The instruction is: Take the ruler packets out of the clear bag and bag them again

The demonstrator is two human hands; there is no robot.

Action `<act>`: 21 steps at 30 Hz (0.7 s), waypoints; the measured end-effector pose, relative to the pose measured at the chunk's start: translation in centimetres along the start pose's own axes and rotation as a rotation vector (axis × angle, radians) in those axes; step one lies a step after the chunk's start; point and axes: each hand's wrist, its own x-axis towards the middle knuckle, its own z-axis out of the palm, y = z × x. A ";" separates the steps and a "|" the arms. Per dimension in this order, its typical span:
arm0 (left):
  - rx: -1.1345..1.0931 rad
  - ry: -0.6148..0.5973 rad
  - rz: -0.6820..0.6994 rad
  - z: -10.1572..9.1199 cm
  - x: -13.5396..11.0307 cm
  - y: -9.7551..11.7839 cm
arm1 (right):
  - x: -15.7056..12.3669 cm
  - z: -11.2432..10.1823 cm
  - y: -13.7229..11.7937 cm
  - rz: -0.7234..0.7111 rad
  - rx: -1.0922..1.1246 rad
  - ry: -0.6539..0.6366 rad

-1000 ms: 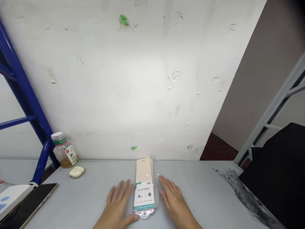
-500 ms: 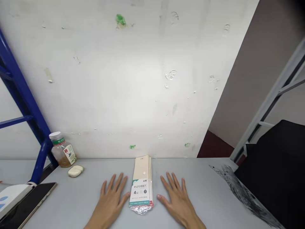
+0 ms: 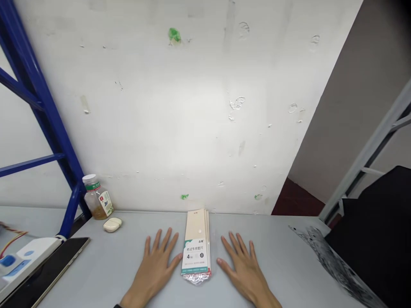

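Observation:
A long flat packet of rulers (image 3: 196,246), beige with a white and green label, lies on the grey table (image 3: 276,261) with its far end near the wall. My left hand (image 3: 156,267) rests flat on the table just left of the packet, fingers spread, thumb almost at its edge. My right hand (image 3: 242,267) lies flat to the right of the packet, fingers spread, a small gap between thumb and packet. Neither hand holds anything.
A small jar with a white lid (image 3: 97,200) and a cream oval case (image 3: 112,224) stand at the back left by a blue frame (image 3: 61,154). A dark tablet (image 3: 48,269) and a white power strip (image 3: 22,263) lie at the left. A black chair (image 3: 379,231) stands on the right.
Both hands have drawn back from the packet's sides and spread flat on the table. The packet lies where it was; the view has shifted slightly.

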 end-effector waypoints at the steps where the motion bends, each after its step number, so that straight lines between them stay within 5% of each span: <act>1: 0.002 0.001 -0.001 0.0 0.0 0.0 | 0.0 0.0 0.0 0.002 -0.002 -0.002; 21: -0.007 -0.023 0.013 -0.2 0.1 -0.1 | -0.1 -0.3 -0.2 0.001 0.061 -0.002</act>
